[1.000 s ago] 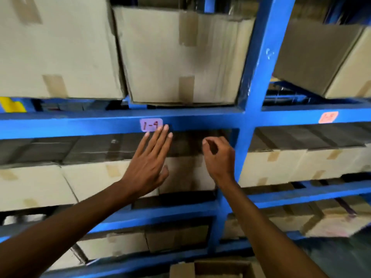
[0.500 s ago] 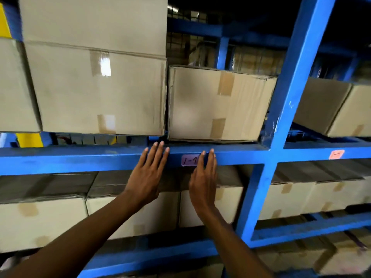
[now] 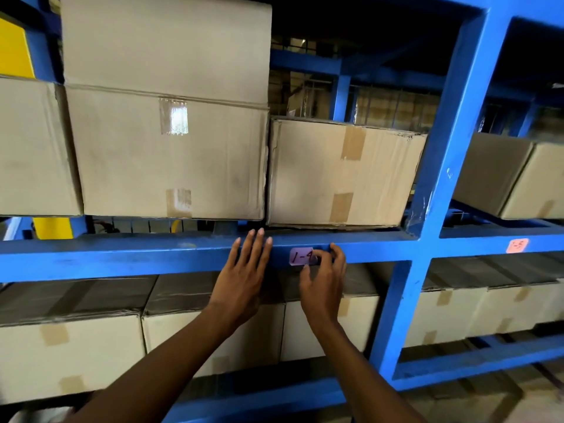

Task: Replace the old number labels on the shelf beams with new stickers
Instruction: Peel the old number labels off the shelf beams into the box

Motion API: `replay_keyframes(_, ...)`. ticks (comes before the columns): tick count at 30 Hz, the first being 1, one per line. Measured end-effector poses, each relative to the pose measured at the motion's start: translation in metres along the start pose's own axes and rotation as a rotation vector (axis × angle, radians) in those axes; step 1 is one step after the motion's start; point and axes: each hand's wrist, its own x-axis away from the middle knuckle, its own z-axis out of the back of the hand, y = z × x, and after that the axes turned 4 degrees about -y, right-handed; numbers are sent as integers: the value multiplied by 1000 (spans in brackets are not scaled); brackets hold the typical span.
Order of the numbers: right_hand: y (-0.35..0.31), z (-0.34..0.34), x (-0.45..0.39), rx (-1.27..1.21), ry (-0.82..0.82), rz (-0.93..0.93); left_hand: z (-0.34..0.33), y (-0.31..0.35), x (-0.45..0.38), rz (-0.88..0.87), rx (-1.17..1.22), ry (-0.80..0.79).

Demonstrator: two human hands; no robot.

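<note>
A purple label marked "1-4" is stuck on the front of the blue shelf beam. My right hand is at the label's right edge, its fingers curled with the fingertips on that edge; the label's right end is hidden behind them. My left hand lies flat on the beam just left of the label, fingers straight and pointing up. An orange label sits on the beam of the bay to the right.
Taped cardboard boxes fill the shelf above the beam and more boxes sit on the shelf below. A blue upright post stands right of my hands. A yellow panel shows at the far left.
The view has risen and closed in on the beam. My right hand went from flat beside the label to curled at its right edge. My left hand stays flat on the beam.
</note>
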Motion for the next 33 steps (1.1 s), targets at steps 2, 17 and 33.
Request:
replay_keyframes(2,1,3,-4,-3,-15,-7,-1,-1,1,-4,1,-12)
replay_keyframes(17,75,107,-14,-442,-39,-221,-1,68,-19,-204,-26,81)
replay_keyframes(33,323,200,-51,-374,-284,-514,-47,328,-113,-241,-128,35)
